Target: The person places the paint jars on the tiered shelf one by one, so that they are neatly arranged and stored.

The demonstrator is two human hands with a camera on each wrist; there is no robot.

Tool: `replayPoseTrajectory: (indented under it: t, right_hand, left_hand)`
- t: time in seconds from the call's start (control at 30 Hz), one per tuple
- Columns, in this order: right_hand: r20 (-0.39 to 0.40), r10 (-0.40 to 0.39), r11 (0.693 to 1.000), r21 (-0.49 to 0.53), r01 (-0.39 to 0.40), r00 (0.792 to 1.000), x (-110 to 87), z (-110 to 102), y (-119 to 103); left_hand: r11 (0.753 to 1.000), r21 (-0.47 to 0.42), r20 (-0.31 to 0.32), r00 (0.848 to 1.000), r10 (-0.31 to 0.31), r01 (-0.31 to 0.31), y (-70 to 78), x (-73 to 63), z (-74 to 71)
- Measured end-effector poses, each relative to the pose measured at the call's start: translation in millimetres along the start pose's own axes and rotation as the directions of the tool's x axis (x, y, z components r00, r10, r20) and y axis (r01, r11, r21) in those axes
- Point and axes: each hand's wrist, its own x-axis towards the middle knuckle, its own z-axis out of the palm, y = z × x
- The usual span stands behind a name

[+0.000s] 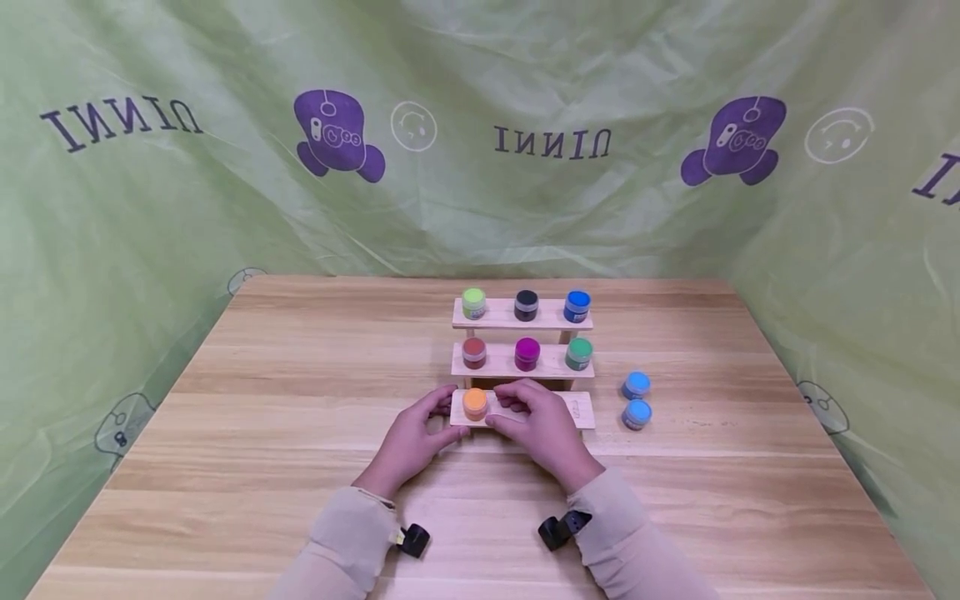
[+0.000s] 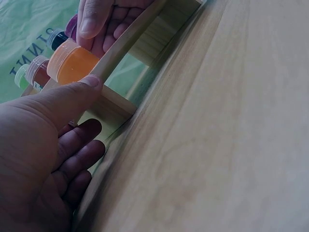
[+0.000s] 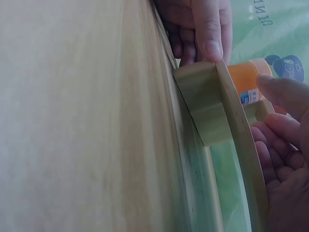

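Note:
A three-step wooden rack (image 1: 536,412) stands on the table with small paint jars on its steps. On the left part of the lowest step sits an orange paint jar (image 1: 475,404), upright. My left hand (image 1: 411,437) holds that step's left end, its thumb on the front edge and the index finger towards the back. Just right of the orange jar is my right hand (image 1: 542,425). Its thumb tip is at the jar's side, the other fingers loosely bent over the step. In the right wrist view the thumb (image 3: 285,92) overlaps the jar's lid; contact is unclear.
The middle step carries red, magenta (image 1: 527,354) and green jars. Light green, black (image 1: 527,305) and blue jars stand on the top step. Two light blue jars (image 1: 637,414) are on the table right of the rack. A green printed cloth (image 1: 465,208) hangs around the table.

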Motion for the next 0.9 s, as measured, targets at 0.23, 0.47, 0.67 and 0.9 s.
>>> replayPoseTrajectory:
  t: [0.23,0.47,0.67,0.9]
  right_hand:
    - [-0.012,0.006,1.0,-0.011,-0.006,1.0,-4.5,-5.4,5.3]
    - [-0.021,0.028,0.999,-0.039,-0.029,0.999,-9.7,-11.8,9.3]
    - [-0.03,0.006,0.999,-0.047,-0.008,1.0,-11.7,-14.8,10.9]
    - [-0.024,-0.004,0.999,-0.035,0.003,1.0,-11.5,-15.1,10.0]
  left_hand:
    - [1.0,0.001,0.005,1.0,-0.007,0.007,-0.5,0.5,2.4]
    - [1.0,0.003,0.007,1.0,-0.01,0.01,-1.2,1.3,3.6]
    - [1.0,0.009,0.004,1.0,-0.016,0.016,0.8,0.3,1.9]
    - [1.0,0.006,0.001,1.0,-0.015,0.015,1.7,-1.0,0.4]
